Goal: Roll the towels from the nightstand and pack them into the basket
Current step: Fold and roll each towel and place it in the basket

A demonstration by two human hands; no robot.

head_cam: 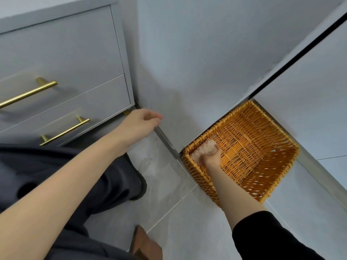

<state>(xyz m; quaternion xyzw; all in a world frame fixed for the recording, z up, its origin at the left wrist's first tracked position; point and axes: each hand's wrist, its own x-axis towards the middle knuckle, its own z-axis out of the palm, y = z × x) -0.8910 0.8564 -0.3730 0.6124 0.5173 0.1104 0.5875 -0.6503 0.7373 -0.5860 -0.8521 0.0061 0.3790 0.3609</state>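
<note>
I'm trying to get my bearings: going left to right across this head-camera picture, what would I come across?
Grey nightstand with its upper gold handle → lower gold handle → left hand by the wall corner → right hand, gripping the rim → wicker basket on the floor.

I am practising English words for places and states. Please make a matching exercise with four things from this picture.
Things:
1. orange woven wicker basket
2. right hand
3. left hand
4. upper gold metal bar handle

Places or states:
A. fixed on a grey drawer front
B. grips the basket's rim
C. stands empty on the tiled floor
D. holds nothing, near the wall

Pairs: 1-C, 2-B, 3-D, 4-A
</note>
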